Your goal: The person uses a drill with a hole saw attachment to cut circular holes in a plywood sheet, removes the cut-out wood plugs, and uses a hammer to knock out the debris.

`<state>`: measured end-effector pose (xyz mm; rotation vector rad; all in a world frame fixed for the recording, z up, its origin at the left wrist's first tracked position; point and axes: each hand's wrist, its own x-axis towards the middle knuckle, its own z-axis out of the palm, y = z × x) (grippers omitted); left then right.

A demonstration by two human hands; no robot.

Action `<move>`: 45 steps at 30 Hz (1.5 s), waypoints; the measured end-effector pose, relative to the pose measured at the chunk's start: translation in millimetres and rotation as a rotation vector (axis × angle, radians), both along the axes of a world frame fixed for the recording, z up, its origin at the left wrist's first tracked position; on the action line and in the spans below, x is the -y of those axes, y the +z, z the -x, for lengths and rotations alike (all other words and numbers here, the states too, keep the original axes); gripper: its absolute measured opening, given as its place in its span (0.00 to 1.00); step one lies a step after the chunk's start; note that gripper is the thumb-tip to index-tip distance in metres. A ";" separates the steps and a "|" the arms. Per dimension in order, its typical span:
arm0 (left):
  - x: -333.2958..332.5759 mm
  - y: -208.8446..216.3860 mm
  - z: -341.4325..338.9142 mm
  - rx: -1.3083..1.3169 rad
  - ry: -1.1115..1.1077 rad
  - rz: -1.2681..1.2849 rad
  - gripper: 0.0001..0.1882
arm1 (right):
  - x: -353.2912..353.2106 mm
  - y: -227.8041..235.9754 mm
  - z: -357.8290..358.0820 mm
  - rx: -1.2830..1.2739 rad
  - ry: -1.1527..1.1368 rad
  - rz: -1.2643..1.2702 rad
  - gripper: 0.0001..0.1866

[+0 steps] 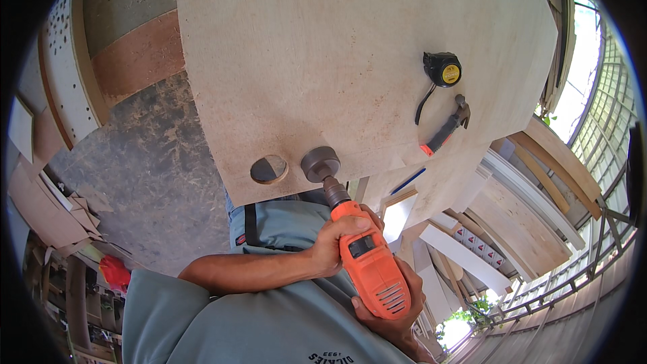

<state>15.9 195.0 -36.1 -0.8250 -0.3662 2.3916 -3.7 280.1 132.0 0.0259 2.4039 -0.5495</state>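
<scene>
An orange power drill (374, 269) points away from me, a dark hole saw (319, 164) fitted in its chuck. The hole saw is over the near edge of a pale plywood sheet (283, 61); whether its teeth touch the wood I cannot tell. To its left, a round hole (269, 169) is cut through the sheet. My left hand (335, 243) is closed around the front of the drill body, behind the chuck. Farther back, my right hand (397, 313) wraps around the rear of the drill, its grip mostly hidden beneath the body.
A black and yellow tape measure (443, 69) and a claw hammer (446, 125) lie on the plywood at the right. Near its right edge is a blue pencil-like stick (408, 180). Boards (512, 209) are stacked at right; a perforated panel (71, 61) stands at left.
</scene>
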 end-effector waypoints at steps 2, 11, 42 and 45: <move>-1.0 -0.7 -0.9 -0.003 0.002 -0.003 0.23 | 1.6 0.5 0.9 -0.003 0.009 -0.020 0.50; -0.5 0.0 -0.6 0.022 -0.013 0.006 0.22 | 0.1 -0.8 -1.9 -0.031 0.003 -0.008 0.49; -0.1 -2.4 -1.4 -0.017 -0.045 0.027 0.24 | -2.7 -2.7 6.8 -0.037 0.037 0.060 0.47; -0.1 -2.8 -1.1 -0.019 -0.040 0.018 0.23 | -2.7 -2.7 6.2 -0.034 0.034 0.056 0.47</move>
